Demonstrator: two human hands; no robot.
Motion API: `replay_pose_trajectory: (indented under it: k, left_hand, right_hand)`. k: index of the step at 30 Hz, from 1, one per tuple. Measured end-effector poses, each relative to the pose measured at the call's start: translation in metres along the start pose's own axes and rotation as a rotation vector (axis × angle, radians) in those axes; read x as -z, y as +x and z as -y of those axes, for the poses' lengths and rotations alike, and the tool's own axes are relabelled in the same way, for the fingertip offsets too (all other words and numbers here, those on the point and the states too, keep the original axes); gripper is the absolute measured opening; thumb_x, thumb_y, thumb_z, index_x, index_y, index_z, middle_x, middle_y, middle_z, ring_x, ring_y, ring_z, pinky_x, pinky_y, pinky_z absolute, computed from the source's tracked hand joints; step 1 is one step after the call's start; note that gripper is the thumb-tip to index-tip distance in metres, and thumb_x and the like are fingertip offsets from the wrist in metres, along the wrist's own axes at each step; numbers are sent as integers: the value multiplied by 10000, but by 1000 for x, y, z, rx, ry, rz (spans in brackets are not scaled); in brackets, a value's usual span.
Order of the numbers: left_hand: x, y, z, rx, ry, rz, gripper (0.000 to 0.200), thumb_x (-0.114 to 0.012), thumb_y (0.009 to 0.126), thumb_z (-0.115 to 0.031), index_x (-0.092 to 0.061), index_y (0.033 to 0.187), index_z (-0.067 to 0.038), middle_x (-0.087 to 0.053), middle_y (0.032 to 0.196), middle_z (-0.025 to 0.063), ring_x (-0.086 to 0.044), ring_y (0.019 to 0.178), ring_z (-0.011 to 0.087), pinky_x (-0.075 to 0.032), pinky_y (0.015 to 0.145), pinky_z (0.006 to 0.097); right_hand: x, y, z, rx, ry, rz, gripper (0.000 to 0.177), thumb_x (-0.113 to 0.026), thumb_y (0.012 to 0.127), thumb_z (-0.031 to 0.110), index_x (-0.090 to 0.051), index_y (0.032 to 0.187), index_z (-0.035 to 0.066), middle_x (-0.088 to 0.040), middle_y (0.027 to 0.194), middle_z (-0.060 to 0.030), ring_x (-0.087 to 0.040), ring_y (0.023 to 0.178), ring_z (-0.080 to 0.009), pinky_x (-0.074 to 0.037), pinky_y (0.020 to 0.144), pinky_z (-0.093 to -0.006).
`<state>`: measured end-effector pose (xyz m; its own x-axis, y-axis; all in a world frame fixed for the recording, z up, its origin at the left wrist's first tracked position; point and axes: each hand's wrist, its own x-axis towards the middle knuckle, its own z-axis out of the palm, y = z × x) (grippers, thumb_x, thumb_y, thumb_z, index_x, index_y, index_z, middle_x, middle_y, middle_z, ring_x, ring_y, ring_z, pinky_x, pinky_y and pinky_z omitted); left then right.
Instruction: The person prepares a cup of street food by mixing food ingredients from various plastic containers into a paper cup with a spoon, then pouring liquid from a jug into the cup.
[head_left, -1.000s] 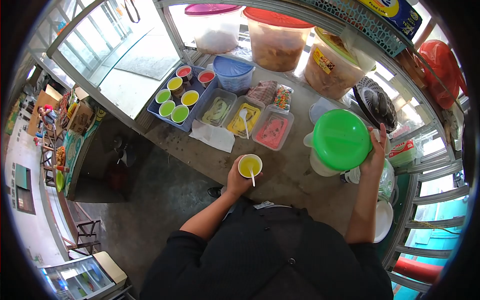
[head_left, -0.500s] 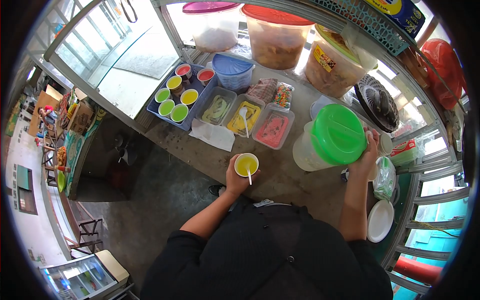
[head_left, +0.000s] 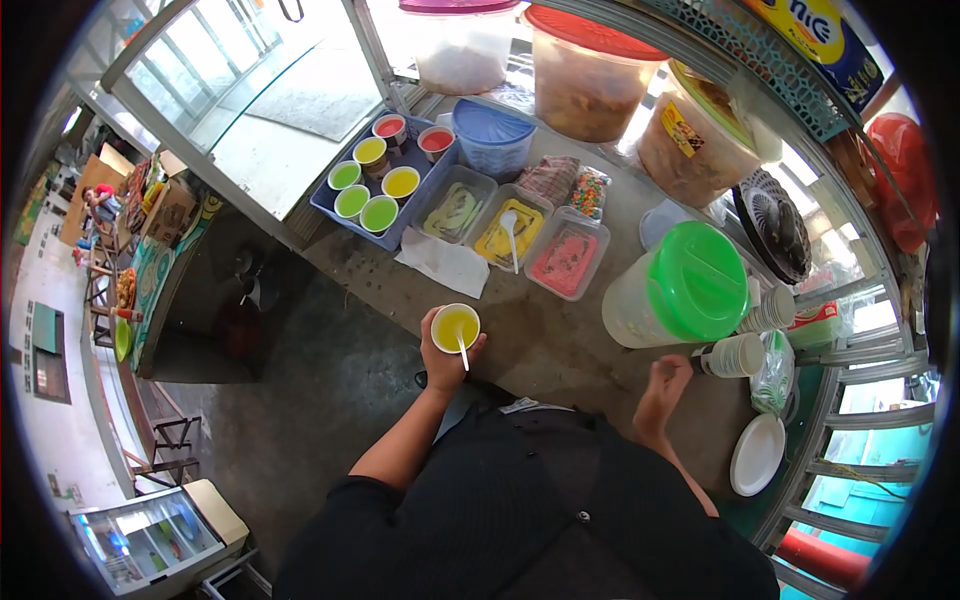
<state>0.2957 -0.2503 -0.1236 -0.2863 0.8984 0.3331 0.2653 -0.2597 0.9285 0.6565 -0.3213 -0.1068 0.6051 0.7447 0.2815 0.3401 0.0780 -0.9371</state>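
Observation:
My left hand (head_left: pixel 440 355) is closed around a paper cup (head_left: pixel 456 328) of yellow contents, with a white plastic spoon (head_left: pixel 462 345) standing in it. Just off the counter's front edge, the cup is upright. My right hand (head_left: pixel 663 390) is above the counter with its fingers curled together and nothing visible in them. Beyond it stands a clear tub with a green lid (head_left: pixel 698 282), apart from the hand. To its right lies a stack of paper cups (head_left: pixel 735 356). Three open plastic boxes hold green (head_left: pixel 460 205), yellow (head_left: pixel 512 235) and pink (head_left: pixel 567 255) contents.
A blue basket (head_left: pixel 325 203) holds several filled cups. Beside it are a blue-lidded container (head_left: pixel 492 138), a white tissue (head_left: pixel 440 262) and a bag of colourful candies (head_left: pixel 590 190). Large lidded tubs (head_left: pixel 590 85) line the back. White plates (head_left: pixel 758 455) lie at right.
My right hand has let go of the green-lidded tub and drawn back towards my body. My left hand has moved left within view, still holding the cup. The whole view has shifted slightly.

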Motion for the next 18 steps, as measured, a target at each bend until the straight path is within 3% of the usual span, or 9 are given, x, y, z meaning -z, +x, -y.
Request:
replay_pose_trajectory:
  k: [2,5,8,14,17,18]
  left_hand:
    - [9,6,-2,-27,16,-10,758,-933,722,-161,-472,1308,-32,-657,1112,89,-663,1015,192,-533,893,324]
    - [24,16,-17,-57,51,-27,750,-933,721,-167,-481,1304,-32,-659,1109,89,-666,1010,192,-536,888,326]
    - [44,21,-13,-68,20,-29,763,-931,719,-167,-476,1316,-32,-661,1106,89,-670,999,194,-540,888,327]
    - [99,32,-12,-69,61,-8,785,-936,711,-184,-473,1326,-29,-670,1127,98,-676,1028,209,-541,906,340]
    - [128,36,-12,-77,111,42,801,-939,707,-200,-469,1331,-26,-676,1142,107,-680,1039,221,-542,911,345]
    - [136,39,-11,-81,125,65,806,-940,706,-206,-467,1333,-24,-677,1147,111,-681,1042,225,-542,912,347]
  right_hand:
    - [-19,-17,40,42,-156,210,125,-621,910,53,-598,1032,71,-547,1102,-77,-524,985,-215,-401,850,-317]
    - [-59,-2,84,104,-124,587,79,-628,880,39,-635,958,50,-593,998,-104,-583,914,-249,-466,820,-340]
    - [-113,5,91,195,-133,900,132,-633,858,42,-671,984,51,-640,978,-115,-641,874,-292,-511,812,-382]
    - [-225,-25,68,346,-264,953,185,-689,843,121,-716,1024,93,-670,1051,-112,-669,930,-305,-533,810,-424]
    - [-271,-39,60,652,-563,728,194,-711,846,180,-731,1031,127,-677,1051,-88,-678,923,-264,-526,797,-427]
    - [-285,-41,46,711,-598,704,157,-654,867,177,-732,1002,160,-677,1001,-54,-681,900,-239,-505,760,-425]
